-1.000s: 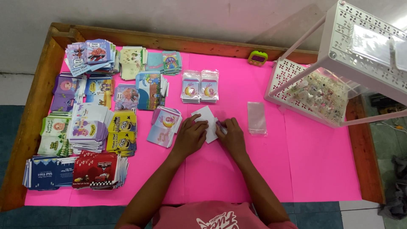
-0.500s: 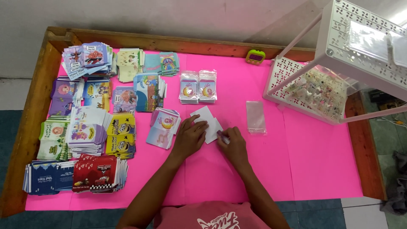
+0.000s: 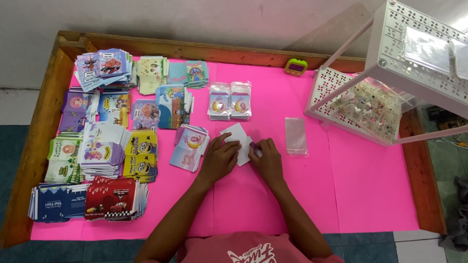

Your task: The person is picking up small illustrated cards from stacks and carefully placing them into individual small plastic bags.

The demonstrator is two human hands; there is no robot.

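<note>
My left hand (image 3: pixel 219 158) lies flat on a small white card (image 3: pixel 236 134) on the pink table cover (image 3: pixel 273 195), fingers spread over its left part. My right hand (image 3: pixel 265 158) pinches the card's right edge together with a tiny purple item that I cannot make out. Just left of my left hand sits a fanned stack of pastel cartoon cards (image 3: pixel 189 144). A clear plastic sleeve (image 3: pixel 296 136) lies flat a little right of my right hand.
Several piles of colourful printed cards (image 3: pixel 105 141) fill the table's left half. Two wrapped card packs (image 3: pixel 229 100) lie behind my hands. A white perforated rack (image 3: pixel 390 92) holding small trinkets stands at the right. A small green-yellow gadget (image 3: pixel 296 66) rests by the wooden frame (image 3: pixel 39 131).
Both hands have stayed on the white card, with only slight shifts of the fingers. My right hand has closed in on the card's right edge.
</note>
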